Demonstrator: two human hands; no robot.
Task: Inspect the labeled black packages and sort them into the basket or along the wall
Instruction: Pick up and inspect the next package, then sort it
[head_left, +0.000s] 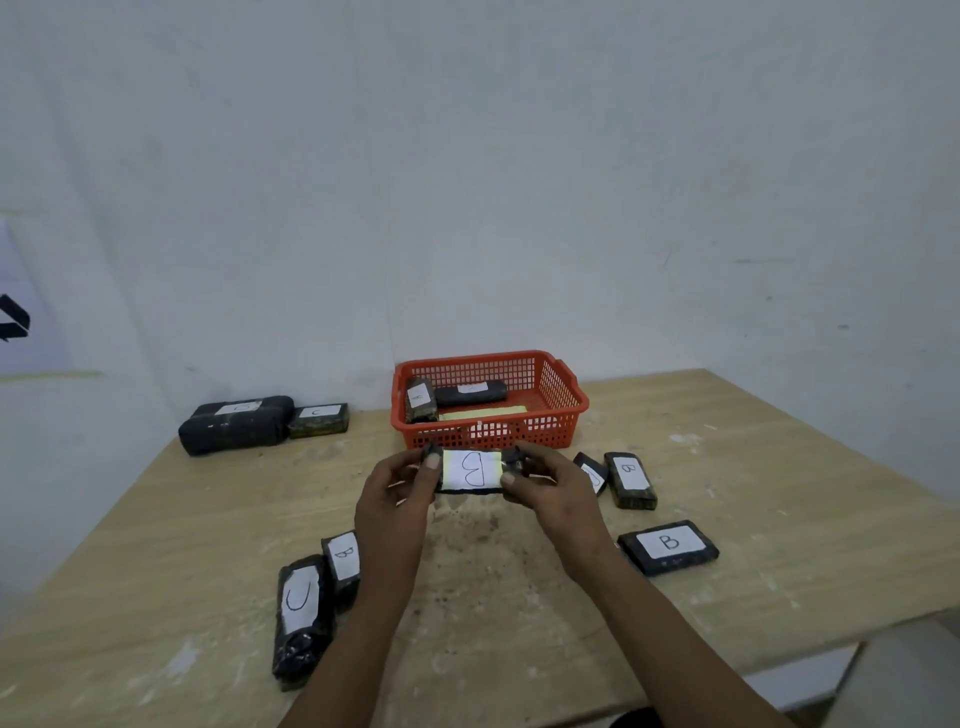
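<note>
one wide wooden table (727, 467) is pushed into the corner of a pale wall (467, 182), and everything to be sorted is spread on it. at the back middle a red basket (558, 410) is placed just beside the wall; two black packages are seen inside it, probably put there because of their letter, though the labels are too small to be read.

along the wall on the left, a large dark bundle (234, 428) and a small package with c (319, 418) are set side by side, so this seems to be the second sorting place.

unsorted packages are left near the front, where they can be reached easily: a long c package (301, 618) touching a b package (343, 566) on the left, and on the right a flat b package (668, 545), an upright b package (631, 479) and one half-hidden package (592, 470) whose letter cannot be told.

in the middle, above the table and just in front of the basket, the held package (472, 469) is kept level between both hands, with its white label b turned up toward the camera so it can be read. the left hand (397, 493) is pinched on its left end, thumb on top, and the right hand (550, 491) is pinched on its right end in the same way. the inspection step is judged to be in progress; the placing is not yet done.
</note>
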